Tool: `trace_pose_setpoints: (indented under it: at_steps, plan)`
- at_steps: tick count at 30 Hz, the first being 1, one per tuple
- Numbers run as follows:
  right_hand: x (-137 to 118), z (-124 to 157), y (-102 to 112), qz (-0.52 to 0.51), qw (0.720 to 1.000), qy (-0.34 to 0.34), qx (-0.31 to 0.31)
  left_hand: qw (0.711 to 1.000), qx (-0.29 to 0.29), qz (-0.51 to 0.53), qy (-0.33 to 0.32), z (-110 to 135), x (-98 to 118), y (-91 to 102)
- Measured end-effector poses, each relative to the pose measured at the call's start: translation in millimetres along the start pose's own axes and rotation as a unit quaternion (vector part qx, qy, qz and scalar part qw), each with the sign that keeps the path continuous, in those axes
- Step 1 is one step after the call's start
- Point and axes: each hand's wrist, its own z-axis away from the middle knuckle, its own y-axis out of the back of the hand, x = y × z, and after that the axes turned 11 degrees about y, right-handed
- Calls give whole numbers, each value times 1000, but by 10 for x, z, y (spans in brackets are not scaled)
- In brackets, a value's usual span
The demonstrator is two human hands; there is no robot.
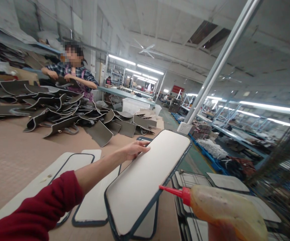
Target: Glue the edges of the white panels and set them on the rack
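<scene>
My left hand (136, 149) grips the far left edge of a long white panel (147, 177) with rounded corners and a dark rim, thumb on its face. The panel is held tilted above the table. My right hand (221, 231), mostly cut off by the bottom of the view, is closed around a squeeze bottle (225, 207) of yellowish liquid. Its red nozzle (172, 190) points left, and the tip meets the panel's dark right rim. Below lie more rimmed panels, one a white panel (97, 197) partly under my forearm.
A heap of dark olive pieces (59, 107) with pale edges covers the table's far side, where a co-worker (72, 73) handles one. Right of the table edge, a wire rack (190, 180) holds more panels. A slanted metal post (217, 63) rises beyond the table.
</scene>
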Motion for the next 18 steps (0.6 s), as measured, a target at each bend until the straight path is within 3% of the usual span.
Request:
trace_pose_setpoints:
  at_steps: [7,18]
  plan:
    - [-273,-92,-329,43,997,28,-52,1000,28,9,0,15,56,-14]
    - [-282,-33,-338,58,996,26,-54,998,64,4,10,-56,156,-8]
